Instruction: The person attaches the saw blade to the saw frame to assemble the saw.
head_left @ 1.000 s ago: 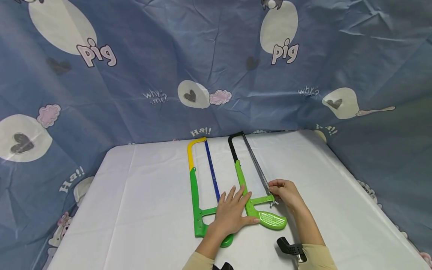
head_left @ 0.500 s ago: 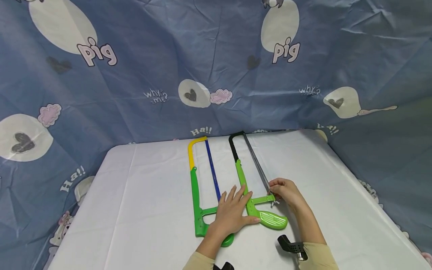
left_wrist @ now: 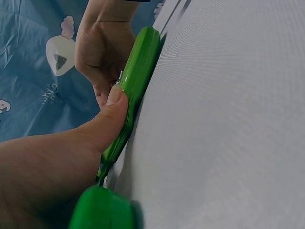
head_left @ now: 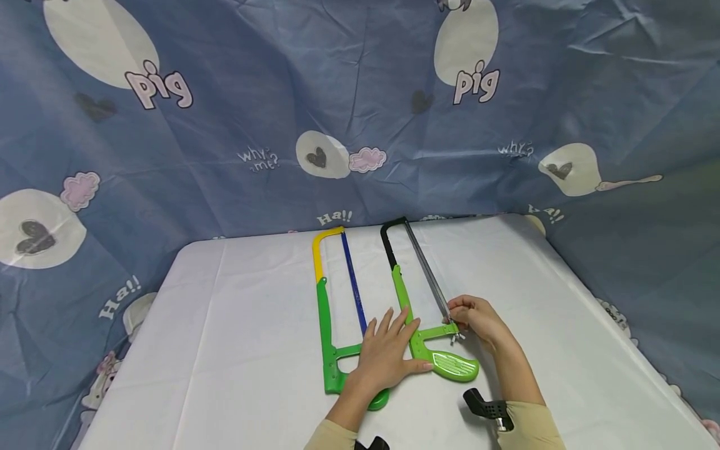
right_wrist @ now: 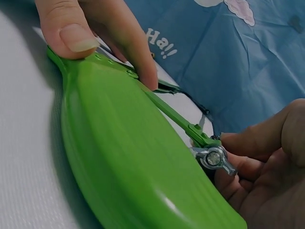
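Observation:
Two hacksaws lie side by side on the white-covered table. The right one is a light green hacksaw [head_left: 400, 290] with a black front and a grey blade [head_left: 425, 269]. My left hand [head_left: 385, 356] rests on its frame with fingers spread, the thumb touching its handle [right_wrist: 128, 148]. At the blade's near end, my right hand [head_left: 475, 320] pinches the blade by the frame's lower arm. A silver wing nut [right_wrist: 213, 158] sits just outside that arm, close to the right fingers. The left one, a dark green hacksaw [head_left: 324, 319] with a yellow front and blue blade [head_left: 353, 281], is partly hidden under my left hand and forearm.
The white cloth [head_left: 253, 350] spreads around both saws. A blue printed curtain [head_left: 225, 125] hangs behind the table and along its sides. A black wrist mount [head_left: 485, 409] sticks out from the right sleeve.
My right fingers have shifted very slightly at the blade's near end. The left hand and both saws stay where they were.

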Demonstrator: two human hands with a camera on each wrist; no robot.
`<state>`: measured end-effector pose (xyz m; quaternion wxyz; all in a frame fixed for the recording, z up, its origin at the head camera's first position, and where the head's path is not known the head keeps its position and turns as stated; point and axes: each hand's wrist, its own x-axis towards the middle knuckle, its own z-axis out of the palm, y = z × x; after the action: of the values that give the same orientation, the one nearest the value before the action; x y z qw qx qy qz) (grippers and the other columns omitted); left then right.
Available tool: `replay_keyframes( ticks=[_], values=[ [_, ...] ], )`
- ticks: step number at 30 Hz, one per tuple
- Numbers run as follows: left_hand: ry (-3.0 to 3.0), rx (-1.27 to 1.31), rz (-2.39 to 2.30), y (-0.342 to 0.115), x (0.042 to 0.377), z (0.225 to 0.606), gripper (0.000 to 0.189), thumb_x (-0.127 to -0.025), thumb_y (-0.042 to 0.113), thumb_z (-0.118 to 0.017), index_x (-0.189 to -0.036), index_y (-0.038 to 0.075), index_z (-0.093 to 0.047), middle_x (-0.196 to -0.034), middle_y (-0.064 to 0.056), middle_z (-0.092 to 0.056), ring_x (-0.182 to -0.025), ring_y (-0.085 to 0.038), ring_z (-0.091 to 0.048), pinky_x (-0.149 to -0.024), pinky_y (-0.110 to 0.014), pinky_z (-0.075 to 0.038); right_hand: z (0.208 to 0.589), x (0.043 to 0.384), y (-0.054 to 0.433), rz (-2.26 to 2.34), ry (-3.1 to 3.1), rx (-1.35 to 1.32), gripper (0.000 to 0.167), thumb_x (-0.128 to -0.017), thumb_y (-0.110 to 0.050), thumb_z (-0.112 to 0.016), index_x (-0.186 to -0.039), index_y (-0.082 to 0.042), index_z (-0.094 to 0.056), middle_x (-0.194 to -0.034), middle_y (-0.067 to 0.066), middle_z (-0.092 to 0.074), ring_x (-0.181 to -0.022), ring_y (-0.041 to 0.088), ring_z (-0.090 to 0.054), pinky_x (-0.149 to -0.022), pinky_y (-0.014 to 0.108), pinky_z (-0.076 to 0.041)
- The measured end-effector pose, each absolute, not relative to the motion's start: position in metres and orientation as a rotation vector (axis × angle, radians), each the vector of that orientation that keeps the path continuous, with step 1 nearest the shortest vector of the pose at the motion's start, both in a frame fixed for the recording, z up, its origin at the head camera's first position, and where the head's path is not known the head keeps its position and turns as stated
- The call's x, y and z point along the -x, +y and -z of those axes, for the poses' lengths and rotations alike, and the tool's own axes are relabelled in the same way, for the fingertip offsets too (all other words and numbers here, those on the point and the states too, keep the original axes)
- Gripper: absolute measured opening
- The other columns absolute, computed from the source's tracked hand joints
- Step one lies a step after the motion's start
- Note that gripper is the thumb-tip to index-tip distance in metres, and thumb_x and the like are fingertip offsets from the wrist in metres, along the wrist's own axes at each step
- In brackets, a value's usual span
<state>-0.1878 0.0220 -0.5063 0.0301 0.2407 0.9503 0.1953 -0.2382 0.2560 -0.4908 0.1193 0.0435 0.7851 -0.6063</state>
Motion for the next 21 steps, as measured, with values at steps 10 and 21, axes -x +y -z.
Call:
replay_keyframes(
  ticks=[10,21],
  values=[
    [2.926,-0.744,-0.589,0.0221,0.1881,0.5073,0.087,-0.084,0.072,-0.060,-0.155,0.026,-0.037,-0.167,-0.002,-0.022,-0.154,-0.034,-0.018,-0.120,-0.062,-0.019,0.4897,0.2366,0.2615,1.708,2.307,-0.134,0.029,-0.093,-0.005,-0.055,-0.117,0.010,-0.057,-0.090,0.007,-0.074,-0.076,0.011,-0.059,-0.066,0.026,-0.047],
    [2.933,-0.747,-0.590,0.0213,0.1881,0.5071,0.088,-0.084,0.072,-0.059,-0.155,0.026,-0.037,-0.167,-0.002,-0.022,-0.154,-0.034,-0.018,-0.120,-0.062,-0.018,0.4904,0.2391,0.2603,1.697,2.304,-0.107,0.029,-0.093,-0.003,-0.057,-0.118,0.012,-0.056,-0.091,0.011,-0.075,-0.069,0.010,-0.056,-0.059,0.025,-0.046]
  ],
)
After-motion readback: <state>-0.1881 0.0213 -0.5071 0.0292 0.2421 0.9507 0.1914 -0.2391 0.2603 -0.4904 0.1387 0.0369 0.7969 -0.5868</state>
